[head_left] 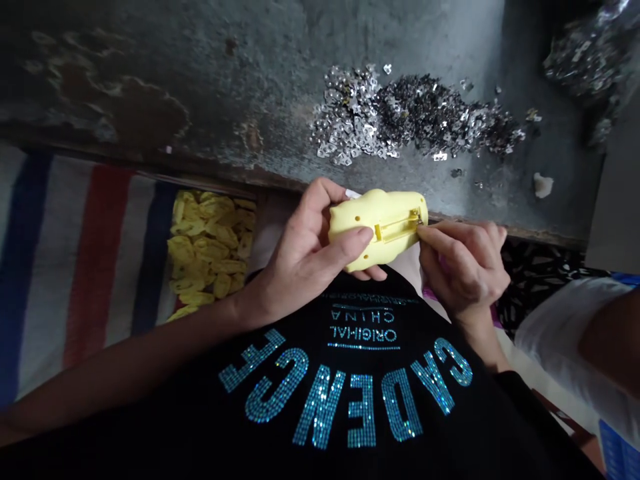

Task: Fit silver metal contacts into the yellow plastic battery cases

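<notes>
A pale yellow plastic casing [350, 215] with an open battery compartment is in front of my chest, compartment side up. My left hand [315, 247] is closed around its left end, thumb on top beside the compartment and fingers underneath. At the casing's right end, my right hand [460, 257] has its thumb and forefinger pinched together at the end of the compartment. A small metal battery contact [416, 215] shows there, right by the fingertips. The fingertips partly hide how it sits in its slot.
Small shiny metal pieces [370, 117] lie heaped on the worn grey tabletop [240, 60]. Another metal pile [580, 60] is at the far right. Several yellow plastic parts [210, 243] fill a container at lower left, by a striped sheet [95, 253]. A person's white sleeve [575, 327] is at right.
</notes>
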A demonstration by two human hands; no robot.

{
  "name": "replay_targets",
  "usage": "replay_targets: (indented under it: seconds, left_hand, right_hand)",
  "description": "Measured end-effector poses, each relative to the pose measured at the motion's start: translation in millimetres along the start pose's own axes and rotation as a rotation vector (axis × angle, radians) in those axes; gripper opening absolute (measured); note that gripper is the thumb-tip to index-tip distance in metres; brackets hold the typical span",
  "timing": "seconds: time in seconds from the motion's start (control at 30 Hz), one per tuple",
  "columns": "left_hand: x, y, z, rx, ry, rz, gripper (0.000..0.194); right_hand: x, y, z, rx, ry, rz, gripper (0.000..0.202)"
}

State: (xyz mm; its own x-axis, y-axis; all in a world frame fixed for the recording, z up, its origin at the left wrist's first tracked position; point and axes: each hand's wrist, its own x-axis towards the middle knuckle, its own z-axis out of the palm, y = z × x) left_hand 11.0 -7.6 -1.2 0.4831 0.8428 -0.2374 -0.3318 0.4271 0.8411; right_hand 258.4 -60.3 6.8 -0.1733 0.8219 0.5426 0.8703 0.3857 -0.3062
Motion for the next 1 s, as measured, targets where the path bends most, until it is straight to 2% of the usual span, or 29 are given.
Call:
replay_targets:
  seconds: [0.13,0.23,0.3,0.47,0.73,0.83,0.93,1.0]
  left_hand:
    - [-2,4,2.1,0.024,0.021,0.000,0.042]
    - [-4,5,4.2,0.014,0.034,0.011,0.041]
    - [-6,5,6.2,0.016,0.041,0.014,0.040]
    - [-9,5,11.6,0.010,0.084,0.040,0.040]
    - [-9,2,12.7,0.023,0.082,0.103,0.039]
    - [-9,3,13.3,0.054,0.087,0.124,0.043]
    - [-9,5,13.7,0.077,0.088,0.126,0.042]
    - [-9,5,13.7,0.079,0.099,0.131,0.041]
  right_hand:
    - [2,5,1,0.146,0.048,0.082,0.037]
    - [2,8,1,0.148,0.083,0.067,0.039]
    - [3,8,-1,0.129,0.060,0.071,0.040]
    - [2,8,-4,-0.013,0.001,-0.044,0.038]
    - [-3,9,0,-0.115,0.064,-0.137,0.052]
    - [-2,7,-4,-0.055,0.038,-0.066,0.043]
    - [2,6,-6,0.151,0.024,0.085,0.028]
    - [7,6,-7,0.300,0.061,0.179,0.019]
